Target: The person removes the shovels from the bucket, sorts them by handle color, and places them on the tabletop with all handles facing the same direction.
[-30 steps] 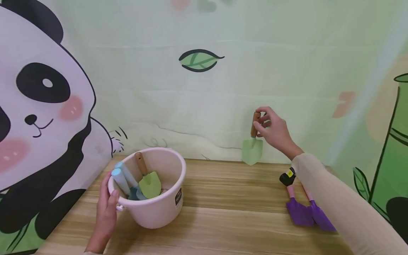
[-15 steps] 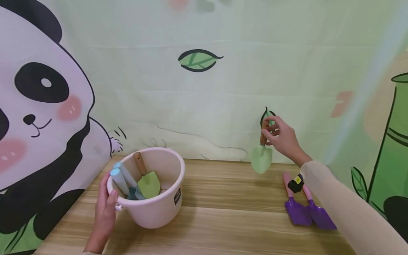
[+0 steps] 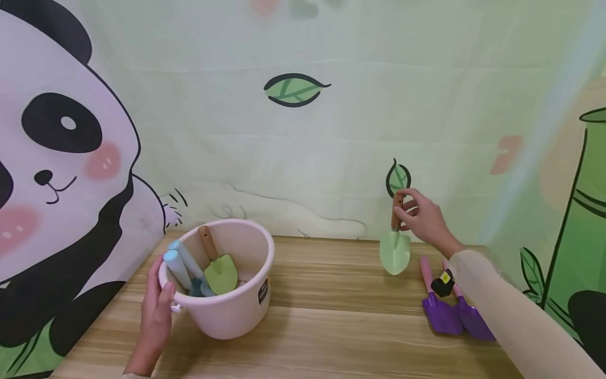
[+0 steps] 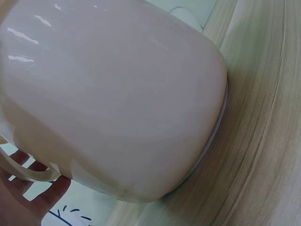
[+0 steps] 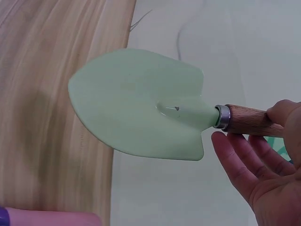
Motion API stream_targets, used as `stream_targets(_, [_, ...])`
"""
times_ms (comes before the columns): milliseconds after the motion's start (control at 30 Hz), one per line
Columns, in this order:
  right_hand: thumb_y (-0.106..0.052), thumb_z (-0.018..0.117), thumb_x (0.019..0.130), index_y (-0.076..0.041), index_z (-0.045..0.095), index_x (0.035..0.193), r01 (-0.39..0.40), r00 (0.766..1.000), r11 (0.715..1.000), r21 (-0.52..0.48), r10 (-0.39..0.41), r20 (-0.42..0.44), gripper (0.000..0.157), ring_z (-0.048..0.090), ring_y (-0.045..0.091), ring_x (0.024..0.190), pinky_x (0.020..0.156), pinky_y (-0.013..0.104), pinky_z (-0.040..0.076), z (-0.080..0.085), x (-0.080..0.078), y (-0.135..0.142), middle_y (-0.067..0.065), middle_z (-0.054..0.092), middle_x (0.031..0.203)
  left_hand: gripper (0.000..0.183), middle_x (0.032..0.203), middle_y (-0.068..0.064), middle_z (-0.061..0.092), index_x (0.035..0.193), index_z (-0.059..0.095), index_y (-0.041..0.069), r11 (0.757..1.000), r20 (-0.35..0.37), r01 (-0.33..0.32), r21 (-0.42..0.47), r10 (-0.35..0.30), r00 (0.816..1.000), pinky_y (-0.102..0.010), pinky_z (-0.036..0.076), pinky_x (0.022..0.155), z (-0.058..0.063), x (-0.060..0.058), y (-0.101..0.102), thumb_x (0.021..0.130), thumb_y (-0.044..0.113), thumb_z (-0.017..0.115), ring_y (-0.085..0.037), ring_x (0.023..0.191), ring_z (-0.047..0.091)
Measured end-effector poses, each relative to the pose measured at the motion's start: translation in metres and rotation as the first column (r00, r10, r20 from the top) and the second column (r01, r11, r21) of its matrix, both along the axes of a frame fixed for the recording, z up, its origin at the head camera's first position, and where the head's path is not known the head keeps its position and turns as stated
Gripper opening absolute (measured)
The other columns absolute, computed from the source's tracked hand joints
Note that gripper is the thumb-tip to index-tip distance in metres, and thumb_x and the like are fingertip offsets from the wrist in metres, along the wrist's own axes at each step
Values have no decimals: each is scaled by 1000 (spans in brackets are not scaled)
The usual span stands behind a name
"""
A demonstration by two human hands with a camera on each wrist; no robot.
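My right hand (image 3: 426,221) pinches the brown wooden handle of a pale green garden trowel (image 3: 395,252), whose blade points down near the back of the table. In the right wrist view the trowel's blade (image 5: 136,106) is seen whole, with thumb and fingers on the handle. On the left, my left hand (image 3: 157,310) grips the rim of a pale pink bucket (image 3: 232,316). Inside the bucket lean another green trowel (image 3: 221,275) with a wooden handle and tools with light blue handles (image 3: 177,266). The bucket's side (image 4: 117,94) fills most of the left wrist view.
Two purple shovels (image 3: 442,316) with pink handles lie on the wooden table (image 3: 331,337) at the right, beside and partly under my right forearm. A black device with a yellow label (image 3: 443,284) shows at the right wrist. A printed panda backdrop (image 3: 303,158) stands behind the table.
My right hand has brought the trowel rightward and then lower, closer to the table and the purple shovels. My left hand and the bucket have stayed in place.
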State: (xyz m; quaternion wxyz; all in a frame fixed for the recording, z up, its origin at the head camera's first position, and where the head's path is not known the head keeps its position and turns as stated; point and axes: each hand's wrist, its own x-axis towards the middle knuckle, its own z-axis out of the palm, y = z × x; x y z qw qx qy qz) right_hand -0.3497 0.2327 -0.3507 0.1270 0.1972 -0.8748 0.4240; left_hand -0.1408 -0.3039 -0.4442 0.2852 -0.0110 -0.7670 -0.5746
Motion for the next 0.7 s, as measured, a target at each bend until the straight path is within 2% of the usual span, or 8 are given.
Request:
stream_targets(300, [-14,65,101,-5,50,145,-2,995,1000,-1,2,95,47,71,31,83,64,42,62,-29,0,6,27,65,108,57,151,6,37,162,27,21,1000,2,2,15,-2,1000,-11,38,101,-1,0,0,106,17,37,-11,130,40])
stream_targets(700, [-12,65,101,-3,48,145,-20,970,1000,16,15,241,48,72,30,75,65,45,62,-60,2,5,28,66,107,58,151,6,37,163,25,23,1000,10,3,3,-3,1000,-12,40,99,0,1,0,106,17,36,-12,129,41])
